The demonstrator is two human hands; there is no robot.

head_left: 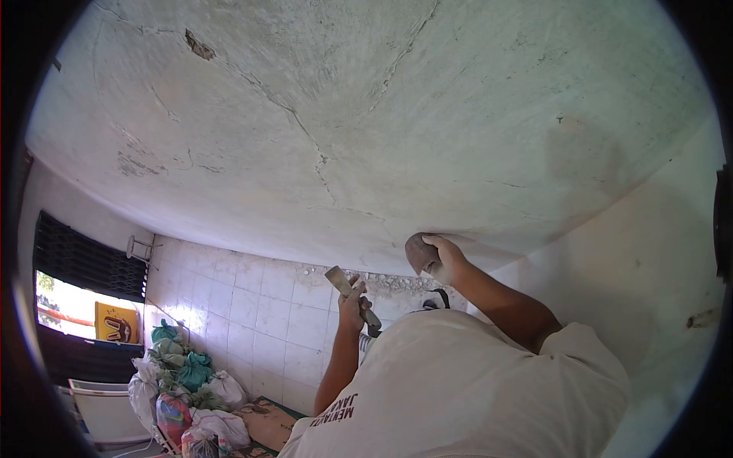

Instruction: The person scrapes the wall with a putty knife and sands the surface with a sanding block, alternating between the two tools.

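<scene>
My right hand [450, 263] has its fingers closed on a brown piece of sandpaper [421, 253], pressed against the lower part of the cracked, pale plaster wall [305, 91]. My left hand [352, 308] is wrapped round a putty knife [337, 279]. The knife's broad blade points up and left, and its handle end [372, 320] sticks out below the fist. It appears apart from the wall. A long crack [294, 114] runs down the plaster, with a chipped hole [200, 44] near its upper end.
Tied plastic bags [195, 370] are heaped at the lower left, beside flattened cardboard [267, 424]. Floor tiles [252, 305] stretch below the wall, with rubble [405, 282] along its foot. A side wall [649, 259] stands at right; a yellow container [117, 324] sits by the opening.
</scene>
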